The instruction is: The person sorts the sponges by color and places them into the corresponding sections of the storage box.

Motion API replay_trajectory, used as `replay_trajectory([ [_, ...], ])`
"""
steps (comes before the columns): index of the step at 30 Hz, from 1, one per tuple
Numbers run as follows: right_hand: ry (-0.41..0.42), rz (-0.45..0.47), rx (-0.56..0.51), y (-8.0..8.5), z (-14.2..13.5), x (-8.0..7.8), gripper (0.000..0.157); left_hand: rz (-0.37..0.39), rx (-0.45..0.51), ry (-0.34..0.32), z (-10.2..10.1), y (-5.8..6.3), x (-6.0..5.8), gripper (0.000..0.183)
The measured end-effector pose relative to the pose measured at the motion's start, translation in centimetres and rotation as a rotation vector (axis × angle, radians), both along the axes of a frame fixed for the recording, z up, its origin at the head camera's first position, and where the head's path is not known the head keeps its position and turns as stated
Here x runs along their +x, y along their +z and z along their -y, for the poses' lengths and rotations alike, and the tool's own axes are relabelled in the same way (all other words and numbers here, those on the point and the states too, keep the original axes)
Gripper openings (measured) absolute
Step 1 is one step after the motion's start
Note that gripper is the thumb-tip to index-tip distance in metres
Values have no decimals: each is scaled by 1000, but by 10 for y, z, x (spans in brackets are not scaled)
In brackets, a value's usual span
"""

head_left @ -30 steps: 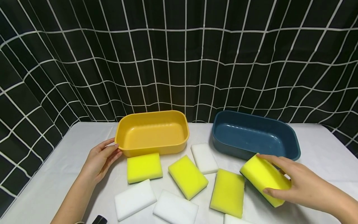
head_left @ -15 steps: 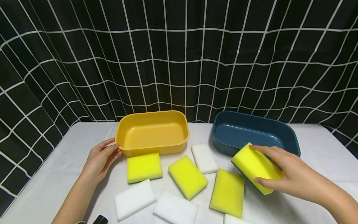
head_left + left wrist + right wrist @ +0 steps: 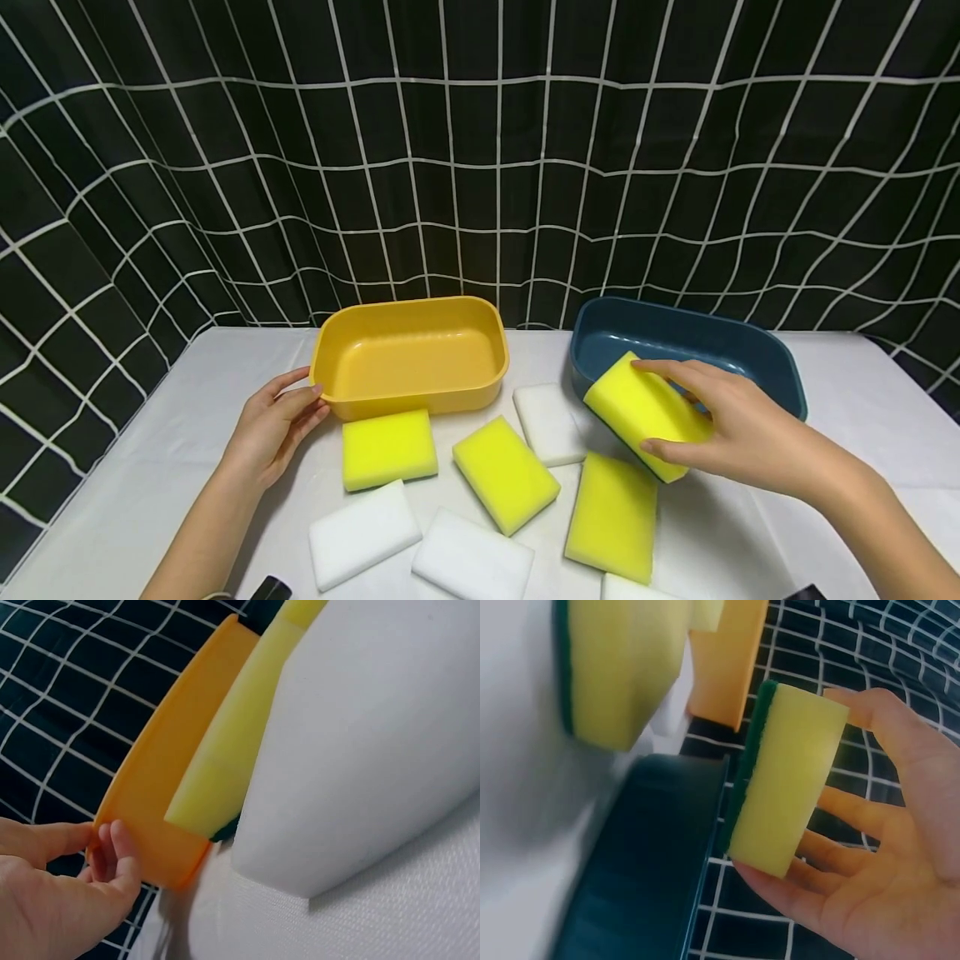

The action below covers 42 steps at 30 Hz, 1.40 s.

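Observation:
My right hand (image 3: 738,425) holds a yellow sponge (image 3: 645,417) by its two ends, between thumb and fingers. The sponge is tilted in the air and overlaps the near-left rim of the dark blue tub (image 3: 776,358) in the head view. Its green scouring layer (image 3: 748,769) shows in the right wrist view, facing away from the palm. At the left, my left hand (image 3: 272,421) pinches the rim of the yellow tub (image 3: 412,403) at its near-left corner; the left wrist view shows thumb and fingers (image 3: 124,851) on that edge. Both tubs' visible insides hold nothing.
On the white cloth lie more yellow sponges (image 3: 506,475) and several white sponges (image 3: 474,557), spread in front of the tubs. One yellow sponge (image 3: 390,450) lies right against the yellow tub's front. A black grid-patterned curtain (image 3: 480,167) hangs behind and at the left.
My right hand has carried the yellow sponge up and to the left, from in front of the blue tub to over its near-left rim. My left hand stays on the yellow tub.

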State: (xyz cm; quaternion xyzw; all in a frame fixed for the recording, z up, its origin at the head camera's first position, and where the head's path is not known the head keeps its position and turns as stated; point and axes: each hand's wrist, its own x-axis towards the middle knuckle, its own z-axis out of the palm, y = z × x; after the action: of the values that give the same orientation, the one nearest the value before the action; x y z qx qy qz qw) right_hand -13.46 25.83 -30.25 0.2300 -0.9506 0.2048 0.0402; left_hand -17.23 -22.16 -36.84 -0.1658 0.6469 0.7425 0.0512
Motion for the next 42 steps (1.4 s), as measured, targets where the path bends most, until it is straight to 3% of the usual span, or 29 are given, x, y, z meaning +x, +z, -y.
replay_trajectory([
  [13, 14, 61, -18, 11, 37, -20, 77, -12, 3, -22, 0, 0, 1, 65],
  [42, 73, 25, -51, 26, 98, -66, 62, -7, -15, -35, 3, -1, -1, 66],
])
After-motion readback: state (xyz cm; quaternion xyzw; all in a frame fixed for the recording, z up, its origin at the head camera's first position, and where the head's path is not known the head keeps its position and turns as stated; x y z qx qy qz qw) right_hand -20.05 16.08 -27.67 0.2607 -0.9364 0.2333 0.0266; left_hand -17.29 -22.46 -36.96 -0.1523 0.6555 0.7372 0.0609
